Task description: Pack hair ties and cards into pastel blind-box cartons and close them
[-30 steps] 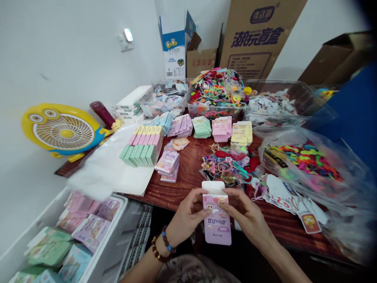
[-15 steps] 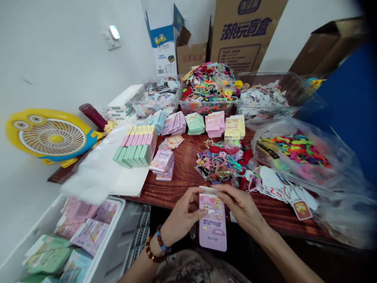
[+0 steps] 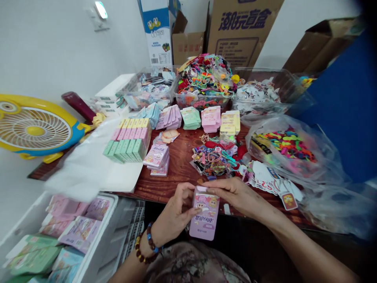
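A small purple cardboard box (image 3: 204, 218) with cartoon figures printed on it is upright in front of me, close to the table's near edge. My left hand (image 3: 183, 206) is closed on its left side, the thumb across the printed front. My right hand (image 3: 235, 194) has its fingers on the top flap at the upper edge, thumb near the right corner; the inside of the box is hidden. Beyond my hands lies a heap of colourful hair ties and trinkets (image 3: 216, 157). A short stack of filled purple boxes (image 3: 157, 157) stands to the left.
Flat folded boxes (image 3: 191, 118) line the table's middle. Clear tubs with a trinket pile (image 3: 206, 78) stand behind. Rows of finished boxes (image 3: 126, 145) sit left, near a yellow fan (image 3: 35, 127). A white crate (image 3: 103, 220) holds packs; a plastic bag (image 3: 282, 145) lies right.
The top flap, raised before, is now folded lower over the box opening under my right fingers. The box has tilted slightly. My view has shifted, so the table sits farther left and higher.
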`<state>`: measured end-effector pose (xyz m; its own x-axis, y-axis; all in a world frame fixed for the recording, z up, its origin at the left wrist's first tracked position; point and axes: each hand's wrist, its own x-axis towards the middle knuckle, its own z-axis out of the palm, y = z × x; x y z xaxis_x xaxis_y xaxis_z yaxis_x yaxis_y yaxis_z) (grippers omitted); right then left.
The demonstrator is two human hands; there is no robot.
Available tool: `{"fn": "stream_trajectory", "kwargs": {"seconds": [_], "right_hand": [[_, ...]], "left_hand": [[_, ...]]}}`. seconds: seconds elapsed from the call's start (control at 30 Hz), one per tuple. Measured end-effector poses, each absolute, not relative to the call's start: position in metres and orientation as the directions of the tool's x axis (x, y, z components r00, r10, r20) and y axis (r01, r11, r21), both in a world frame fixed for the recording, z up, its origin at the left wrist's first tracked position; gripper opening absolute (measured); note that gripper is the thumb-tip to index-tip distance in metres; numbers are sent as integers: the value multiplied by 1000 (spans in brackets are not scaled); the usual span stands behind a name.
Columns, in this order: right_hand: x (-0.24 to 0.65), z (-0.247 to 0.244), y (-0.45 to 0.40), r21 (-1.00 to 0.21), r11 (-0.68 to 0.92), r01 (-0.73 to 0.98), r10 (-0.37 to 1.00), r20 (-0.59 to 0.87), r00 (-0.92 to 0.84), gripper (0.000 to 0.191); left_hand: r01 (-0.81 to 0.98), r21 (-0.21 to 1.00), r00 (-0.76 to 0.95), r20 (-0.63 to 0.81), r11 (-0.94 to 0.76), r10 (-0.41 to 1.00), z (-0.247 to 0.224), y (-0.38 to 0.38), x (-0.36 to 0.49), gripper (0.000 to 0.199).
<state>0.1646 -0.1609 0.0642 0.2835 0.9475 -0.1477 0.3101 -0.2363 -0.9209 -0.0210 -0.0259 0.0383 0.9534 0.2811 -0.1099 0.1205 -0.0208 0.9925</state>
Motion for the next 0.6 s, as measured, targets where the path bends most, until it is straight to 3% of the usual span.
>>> {"fn": "stream_trajectory", "kwargs": {"seconds": [0.33, 0.5, 0.6], "right_hand": [[166, 76, -162, -779, -19, 626, 1000, -18, 9, 39], [158, 62, -172, -812, -94, 576, 977, 37, 211, 40], [153, 50, -174, -871, -58, 489, 942, 114, 315, 30]], "left_hand": [[164, 986, 939, -161, 16, 305, 32, -23, -24, 48], [140, 984, 931, -168, 109, 324, 30, -21, -22, 47], [125, 984, 938, -160, 129, 308, 30, -19, -21, 44]]}}
